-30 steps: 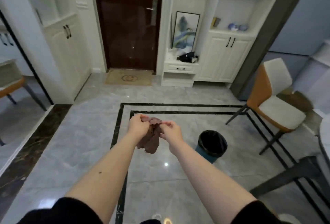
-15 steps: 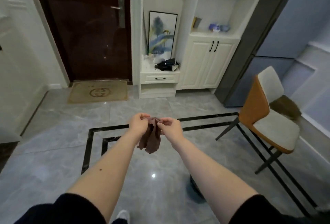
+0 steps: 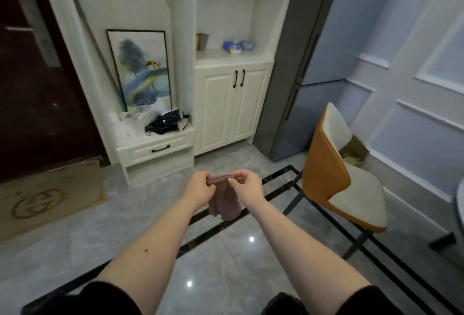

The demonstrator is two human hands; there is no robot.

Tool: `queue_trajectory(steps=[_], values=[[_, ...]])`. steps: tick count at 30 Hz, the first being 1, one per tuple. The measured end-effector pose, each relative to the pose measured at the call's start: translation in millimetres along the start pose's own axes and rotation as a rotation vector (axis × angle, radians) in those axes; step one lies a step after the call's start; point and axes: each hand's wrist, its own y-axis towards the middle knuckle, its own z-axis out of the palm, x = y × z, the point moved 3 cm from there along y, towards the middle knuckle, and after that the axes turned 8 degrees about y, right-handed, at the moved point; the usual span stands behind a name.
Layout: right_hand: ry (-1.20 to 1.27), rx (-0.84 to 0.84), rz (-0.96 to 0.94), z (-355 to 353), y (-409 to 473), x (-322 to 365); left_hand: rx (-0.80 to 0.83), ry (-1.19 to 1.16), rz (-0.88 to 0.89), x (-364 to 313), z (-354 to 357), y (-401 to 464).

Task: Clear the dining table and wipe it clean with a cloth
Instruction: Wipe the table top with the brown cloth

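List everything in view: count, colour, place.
cloth: one, brownish-pink, hanging between both hands
chair: one, orange and white, right
fridge: one, grey-blue, right of cabinet
cabinet: one, cream, two doors, centre
framed picture: one, blue and white, leaning above drawer
door: one, dark brown, left
doormat: one, tan, before door
left hand: one, pinching cloth's top edge
right hand: one, pinching cloth's top edge
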Motion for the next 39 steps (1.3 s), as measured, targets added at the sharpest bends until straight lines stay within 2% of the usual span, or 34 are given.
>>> queue_trajectory(steps=[4,9,14,22,25,28,32,39], values=[[-0.048,-0.112,-0.045,-30.7,108.0,-1.3,-0.136,0.033,0.081,-41.0,18.8,105.2],[-0.264,-0.124,-0.052,-74.8,257.2,18.9,-0.096,0.099,0.084,-103.0,31.9,256.9],[-0.422,-0.223,-0.076,-101.9,376.8,46.5,-0.227,0.223,0.185,-150.1,34.2,376.3],[-0.394,-0.293,-0.003,-117.5,584.7,70.5,-0.255,0.226,0.199,-197.1,48.7,594.4],[-0.369,-0.333,0.015,-123.8,667.4,85.0,-0.293,0.276,0.281,-219.9,43.8,681.7],[-0.348,-0.378,0.005,-138.4,740.0,102.3,-0.241,0.2,0.345,-249.6,39.1,764.0],[-0.34,-0.429,-0.011,-162.9,832.9,116.0,-0.136,0.066,0.345,-285.9,49.8,854.2],[-0.348,-0.401,-0.037,-201.7,1000.7,119.5,-0.165,-0.012,0.337,-339.1,76.8,1002.5]])
